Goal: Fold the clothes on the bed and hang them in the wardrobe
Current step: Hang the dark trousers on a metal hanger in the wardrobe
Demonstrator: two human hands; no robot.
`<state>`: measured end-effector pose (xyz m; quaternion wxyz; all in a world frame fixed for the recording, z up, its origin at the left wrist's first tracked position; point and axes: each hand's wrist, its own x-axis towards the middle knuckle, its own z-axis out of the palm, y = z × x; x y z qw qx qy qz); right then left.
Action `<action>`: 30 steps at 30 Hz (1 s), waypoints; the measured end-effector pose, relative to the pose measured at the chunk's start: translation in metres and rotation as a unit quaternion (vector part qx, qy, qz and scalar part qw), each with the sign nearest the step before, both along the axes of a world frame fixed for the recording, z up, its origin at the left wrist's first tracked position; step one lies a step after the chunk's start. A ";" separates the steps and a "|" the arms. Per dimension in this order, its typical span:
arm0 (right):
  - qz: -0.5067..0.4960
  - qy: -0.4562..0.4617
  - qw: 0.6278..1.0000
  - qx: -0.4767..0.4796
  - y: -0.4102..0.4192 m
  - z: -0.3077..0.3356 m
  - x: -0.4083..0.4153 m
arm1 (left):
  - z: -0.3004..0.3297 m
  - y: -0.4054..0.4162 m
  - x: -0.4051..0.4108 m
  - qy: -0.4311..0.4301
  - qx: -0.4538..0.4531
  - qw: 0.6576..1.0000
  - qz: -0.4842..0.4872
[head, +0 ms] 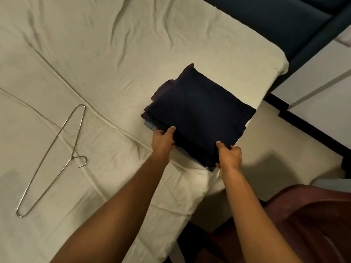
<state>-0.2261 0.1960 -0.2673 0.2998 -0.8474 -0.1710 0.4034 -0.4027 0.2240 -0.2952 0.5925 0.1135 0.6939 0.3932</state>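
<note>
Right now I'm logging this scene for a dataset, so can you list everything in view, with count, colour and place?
folded clothes: one stack, dark navy on top with a light blue layer showing underneath, near the bed's right edge
wire hanger: one, silver metal, lying flat on the sheet at the left
bed sheet: one, cream, wrinkled, covering the mattress
bed frame: one, dark blue, along the top right
floor: light, right of the bed
chair: one, reddish-brown, bottom right corner
left hand: one, gripping the stack's near left corner, thumb on top
right hand: one, gripping the stack's near right corner, thumb on top
</note>
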 end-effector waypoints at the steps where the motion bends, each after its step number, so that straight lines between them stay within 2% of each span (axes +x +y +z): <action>1: -0.015 0.033 0.999 -0.002 0.000 -0.001 0.003 | -0.001 0.003 0.001 -0.009 -0.008 1.000 0.020; 4: -0.033 0.109 0.994 0.004 0.000 -0.001 0.011 | -0.003 0.010 -0.001 -0.023 -0.010 0.998 0.062; 9: -0.028 0.150 0.988 -0.015 -0.002 0.010 0.014 | 0.006 0.021 -0.002 -0.084 -0.026 0.991 0.096; 11: -0.029 0.164 0.986 -0.004 -0.003 0.012 0.012 | 0.004 0.023 -0.002 -0.067 -0.028 0.992 0.101; 15: -0.023 0.153 0.988 0.019 -0.002 0.012 0.008 | -0.002 0.024 0.001 0.043 -0.034 0.993 0.107; 18: -0.021 0.154 0.988 0.013 0.000 0.012 0.010 | 0.004 0.021 0.007 0.057 -0.030 0.992 0.111; 21: -0.028 0.163 0.986 0.030 -0.001 0.012 0.012 | 0.007 0.013 0.014 0.014 -0.028 0.997 0.072; 24: -0.083 0.211 0.972 0.065 -0.004 0.015 0.006 | 0.013 0.010 0.021 -0.051 -0.030 0.997 0.046; 27: -0.150 0.284 0.943 0.090 -0.003 0.020 -0.002 | 0.021 0.016 0.024 -0.086 -0.031 0.994 0.059; 30: -0.173 0.300 0.933 0.095 0.001 0.024 -0.003 | 0.029 0.023 0.026 -0.124 -0.006 0.989 0.080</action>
